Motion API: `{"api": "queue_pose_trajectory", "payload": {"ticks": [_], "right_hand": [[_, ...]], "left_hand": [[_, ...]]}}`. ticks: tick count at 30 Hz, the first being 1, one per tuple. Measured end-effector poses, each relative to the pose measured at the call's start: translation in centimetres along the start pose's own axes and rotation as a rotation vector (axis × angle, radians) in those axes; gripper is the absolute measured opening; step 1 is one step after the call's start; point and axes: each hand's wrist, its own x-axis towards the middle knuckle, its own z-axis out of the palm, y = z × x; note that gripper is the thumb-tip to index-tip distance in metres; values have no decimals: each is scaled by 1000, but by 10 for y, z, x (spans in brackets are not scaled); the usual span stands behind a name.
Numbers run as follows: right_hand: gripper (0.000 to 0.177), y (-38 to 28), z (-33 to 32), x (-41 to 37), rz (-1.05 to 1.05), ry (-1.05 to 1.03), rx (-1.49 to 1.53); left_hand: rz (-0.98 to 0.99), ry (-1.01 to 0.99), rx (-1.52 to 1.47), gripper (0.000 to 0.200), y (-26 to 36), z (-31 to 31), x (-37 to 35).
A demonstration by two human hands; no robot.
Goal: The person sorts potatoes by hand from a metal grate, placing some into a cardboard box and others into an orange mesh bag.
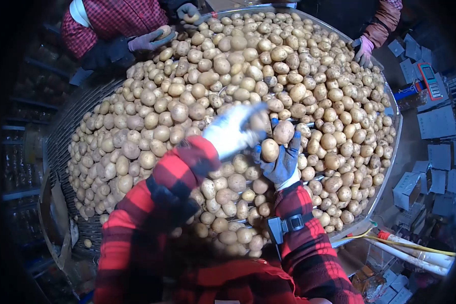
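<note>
Potatoes (167, 111) lie in a wide heap on a slatted metal table (61, 147). My left hand (233, 129), in a white and blue glove, is smeared by motion over the middle of the heap. A blurred potato (259, 123) is at its fingertips. Just right of it, my right hand (282, 164), in a blue-grey glove, is palm up with fingers curled round two potatoes, one at the palm (270, 150) and one at the fingers (283, 132). The two hands nearly touch.
Across the heap at the upper left, a co-worker's gloved hands (152, 40) hold potatoes. Another co-worker's gloved hand (364, 50) rests at the upper right edge. White boxes (435, 123) and an orange handheld device (430, 81) are at right. White pipes (415, 256) lie at lower right.
</note>
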Motion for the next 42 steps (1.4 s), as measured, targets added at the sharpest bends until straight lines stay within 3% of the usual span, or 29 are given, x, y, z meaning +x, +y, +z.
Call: {"api": "queue_pose_trajectory", "payload": {"ticks": [1, 3, 5, 6, 7, 9, 11, 13, 14, 17, 18, 19, 21, 22, 23, 25, 26, 28, 30, 32, 36, 38, 39, 42], "right_hand": [[69, 6, -8, 4, -95, 58, -398], [70, 11, -19, 4, -156, 163, -802], [65, 13, -19, -8, -82, 261, -818], [63, 12, -16, -16, -48, 312, -830], [61, 9, -12, -24, -22, 363, -845], [44, -4, -11, -40, -98, 277, -492], [30, -13, 0, -49, -242, 112, -260], [28, -4, 23, -48, -499, -75, -619], [28, 0, 26, -39, -504, -199, -335], [30, 0, 28, -57, -531, 61, -793], [32, -1, 28, -62, -555, 170, -1031], [35, 2, 31, -55, -491, -30, -769], [58, -11, 51, -83, -426, 82, -1015], [75, -9, 46, -107, -384, 161, -1250], [75, -1, 25, -126, -433, 120, -1528], [81, -8, 41, -167, -345, 149, -1471], [87, -17, 77, -201, -238, 211, -1132], [80, -8, 62, -261, -332, 231, -1064], [73, -7, 87, -322, -268, 381, -757], [70, -2, 104, -373, -357, 475, -869], [68, 3, 131, -448, -496, 724, -1000], [76, 9, 109, -489, -409, 1071, -1739], [70, 9, 120, -493, -428, 1079, -1504], [51, 7, 157, -488, -477, 1067, -787]], "left_hand": [[89, 73, 183, 55, -6, 0, 5], [269, 214, 540, 51, -25, -3, 27], [170, 377, 692, 45, -32, -36, 72], [181, 476, 921, 50, -58, -51, 92], [-34, 324, 1009, 57, -75, -68, 111], [-271, 171, 1202, 65, -99, -75, 122], [-132, 234, 1163, 56, -104, -73, 120], [-163, 211, 1062, 52, -90, -67, 108], [-3, 260, 899, 56, -119, -69, 95], [-40, 196, 31, 54, -46, -21, 30], [-14, 147, -106, 53, -21, -7, 3], [35, 123, -53, 59, -13, 6, -20], [70, 3, -347, 76, 4, 39, -61], [60, -42, -261, 79, 34, 49, -81], [28, -93, -294, 78, 45, 64, -90], [-53, -173, -344, 77, 64, 84, -109], [-94, -208, -363, 76, 77, 94, -117], [-33, -337, -396, 74, 122, 124, -126], [68, -470, -306, 55, 131, 159, -132], [105, -576, -150, 46, 156, 201, -134], [131, -809, -184, 60, 194, 277, -148], [342, -751, -215, 67, 181, 309, -161], [301, -779, -189, 65, 202, 297, -166], [267, -805, -195, 63, 188, 276, -163]]}}
